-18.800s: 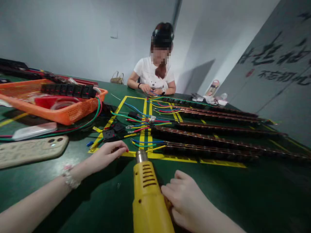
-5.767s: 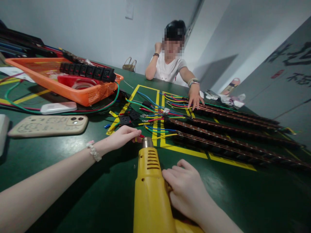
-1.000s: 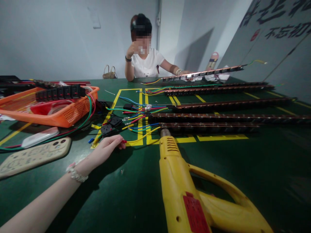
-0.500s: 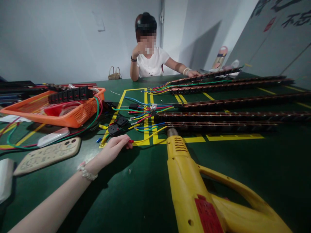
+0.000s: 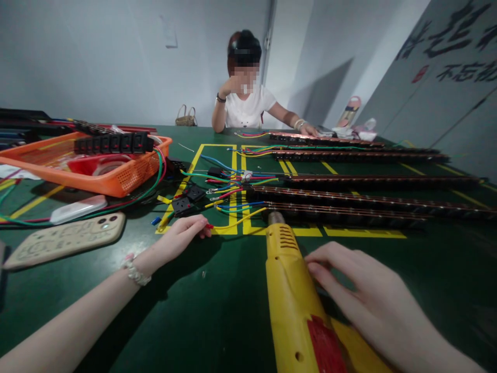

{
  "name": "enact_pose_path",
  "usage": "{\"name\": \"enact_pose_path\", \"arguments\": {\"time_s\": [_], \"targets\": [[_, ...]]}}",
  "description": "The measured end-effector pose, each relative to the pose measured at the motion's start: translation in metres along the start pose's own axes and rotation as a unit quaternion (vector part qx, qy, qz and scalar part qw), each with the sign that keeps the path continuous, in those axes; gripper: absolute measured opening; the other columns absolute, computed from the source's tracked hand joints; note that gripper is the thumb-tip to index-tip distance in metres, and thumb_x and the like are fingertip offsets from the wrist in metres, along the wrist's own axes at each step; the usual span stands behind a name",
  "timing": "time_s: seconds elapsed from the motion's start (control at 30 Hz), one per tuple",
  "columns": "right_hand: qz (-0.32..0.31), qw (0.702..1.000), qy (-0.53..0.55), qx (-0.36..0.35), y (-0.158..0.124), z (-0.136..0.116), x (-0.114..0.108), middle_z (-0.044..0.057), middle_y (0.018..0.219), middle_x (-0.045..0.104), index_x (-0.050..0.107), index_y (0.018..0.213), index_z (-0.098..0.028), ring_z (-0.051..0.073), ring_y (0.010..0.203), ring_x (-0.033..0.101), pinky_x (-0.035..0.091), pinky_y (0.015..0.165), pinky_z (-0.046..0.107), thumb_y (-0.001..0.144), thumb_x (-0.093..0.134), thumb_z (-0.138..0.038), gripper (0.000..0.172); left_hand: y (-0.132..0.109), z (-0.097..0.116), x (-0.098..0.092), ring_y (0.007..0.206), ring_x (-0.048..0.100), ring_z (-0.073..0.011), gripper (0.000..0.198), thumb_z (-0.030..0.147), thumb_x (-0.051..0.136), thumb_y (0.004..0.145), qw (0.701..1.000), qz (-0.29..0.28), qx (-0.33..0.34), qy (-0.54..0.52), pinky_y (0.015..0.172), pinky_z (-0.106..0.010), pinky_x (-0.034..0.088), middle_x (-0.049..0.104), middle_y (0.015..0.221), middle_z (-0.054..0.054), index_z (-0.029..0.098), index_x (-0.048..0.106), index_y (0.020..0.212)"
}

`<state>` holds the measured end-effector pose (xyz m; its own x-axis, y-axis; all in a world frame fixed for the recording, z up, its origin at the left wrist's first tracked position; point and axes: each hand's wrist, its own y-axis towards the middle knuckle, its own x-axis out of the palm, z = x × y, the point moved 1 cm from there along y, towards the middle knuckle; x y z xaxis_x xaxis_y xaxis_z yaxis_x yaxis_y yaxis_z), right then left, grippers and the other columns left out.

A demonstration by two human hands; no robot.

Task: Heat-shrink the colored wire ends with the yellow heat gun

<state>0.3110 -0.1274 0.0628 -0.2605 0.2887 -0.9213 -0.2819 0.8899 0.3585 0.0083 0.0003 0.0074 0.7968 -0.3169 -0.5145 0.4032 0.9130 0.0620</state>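
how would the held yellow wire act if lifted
The yellow wire would probably flex, since it bends in a smooth curve from the left hand. Its far end may tug at the black strip, which it seems joined to.

The green worktop [image 5: 225, 305] stretches away, ruled with yellow lines [image 5: 367, 233], and it's crowded! Long black strips [image 5: 349, 213] run side by side across the right, coloured wires [image 5: 238, 224] spilling from their left ends. Up close, a yellow heat gun [image 5: 285, 274] lies with its nozzle towards the nearest strip. Over left, an orange basket [image 5: 112, 184], a pale plastic case [image 5: 78, 209], then a phone [image 5: 70, 241], back up; black sockets [image 5: 180, 206] straddle a slanting line.
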Motion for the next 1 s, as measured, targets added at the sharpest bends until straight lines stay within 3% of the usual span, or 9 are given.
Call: {"name": "enact_pose_path", "arguments": {"time_s": [0.1, 0.17, 0.23, 0.3, 0.53, 0.73, 1.0], "targets": [[-0.085, 0.988, 0.078, 0.101, 0.013, -0.001, 0.019, 0.0, 0.091, 0.062, 0.048, 0.111, -0.025, 0.012, 0.074, 0.06, 0.048, 0.062, 0.025, 0.092, 0.029, -0.045, 0.033, -0.001, 0.003, 0.002, 0.075, 0.051, -0.0094, 0.043, 0.048, 0.035, 0.086, 1.0, 0.006, 0.012, -0.014, 0.071, -0.02, 0.041, 0.059, 0.084, -0.004, 0.011, 0.056, 0.085], [-0.142, 0.969, 0.12, 0.165, 0.016, -0.001, 0.027, 0.001, 0.092, 0.063, 0.031, 0.131, -0.029, 0.014, 0.075, 0.062, 0.049, 0.064, 0.027, 0.092, 0.021, -0.051, 0.046, -0.001, 0.003, 0.003, 0.076, 0.052, -0.0097, 0.041, 0.047, 0.039, 0.085, 0.999, -0.001, 0.021, -0.025, 0.07, -0.02, 0.042, 0.059, 0.086, -0.004, 0.011, 0.056, 0.093], [-0.193, 0.951, 0.146, 0.19, 0.016, 0.001, 0.03, 0.002, 0.094, 0.064, 0.011, 0.141, -0.031, 0.015, 0.077, 0.063, 0.049, 0.069, 0.03, 0.091, 0.014, -0.055, 0.056, -0.001, 0.002, 0.003, 0.077, 0.053, -0.0107, 0.042, 0.047, 0.043, 0.082, 0.999, -0.004, 0.021, -0.028, 0.068, -0.02, 0.042, 0.059, 0.088, -0.005, 0.012, 0.055, 0.102], [-0.222, 0.942, 0.151, 0.201, 0.015, 0.002, 0.029, 0.004, 0.098, 0.063, 0.002, 0.143, -0.032, 0.017, 0.082, 0.063, 0.049, 0.072, 0.031, 0.09, 0.01, -0.057, 0.06, 0.0, 0.002, 0.003, 0.077, 0.053, -0.0112, 0.043, 0.047, 0.047, 0.08, 0.999, -0.001, 0.016, -0.031, 0.067, -0.02, 0.042, 0.06, 0.089, -0.006, 0.013, 0.055, 0.105], [-0.201, 0.956, 0.131, 0.17, 0.019, -0.008, 0.025, 0.007, 0.092, 0.062, -0.001, 0.143, -0.032, 0.021, 0.081, 0.062, 0.047, 0.071, 0.035, 0.087, 0.011, -0.062, 0.065, 0.001, 0.002, 0.003, 0.072, 0.053, -0.0094, 0.038, 0.047, 0.05, 0.079, 0.998, -0.007, 0.019, -0.061, 0.065, -0.018, 0.043, 0.06, 0.081, -0.004, 0.013, 0.058, 0.094], [-0.227, 0.955, 0.14, 0.132, 0.033, -0.023, 0.034, 0.006, 0.082, 0.059, -0.001, 0.143, -0.03, 0.021, 0.078, 0.059, 0.044, 0.073, 0.037, 0.086, 0.011, -0.063, 0.067, 0.004, -0.005, 0.003, 0.07, 0.052, -0.0091, 0.045, 0.049, 0.034, 0.086, 0.996, 0.003, 0.033, -0.084, 0.065, -0.02, 0.043, 0.059, 0.078, -0.004, 0.011, 0.056, 0.092], [-0.254, 0.957, 0.133, 0.042, 0.042, -0.057, 0.041, 0.004, 0.074, 0.054, -0.001, 0.143, -0.029, 0.02, 0.072, 0.054, 0.038, 0.065, 0.031, 0.088, 0.015, -0.059, 0.064, 0.006, -0.003, 0.004, 0.069, 0.051, -0.0091, 0.046, 0.048, 0.035, 0.086, 0.997, 0.01, 0.028, -0.069, 0.066, -0.02, 0.043, 0.058, 0.077, -0.004, 0.009, 0.057, 0.096]]}}
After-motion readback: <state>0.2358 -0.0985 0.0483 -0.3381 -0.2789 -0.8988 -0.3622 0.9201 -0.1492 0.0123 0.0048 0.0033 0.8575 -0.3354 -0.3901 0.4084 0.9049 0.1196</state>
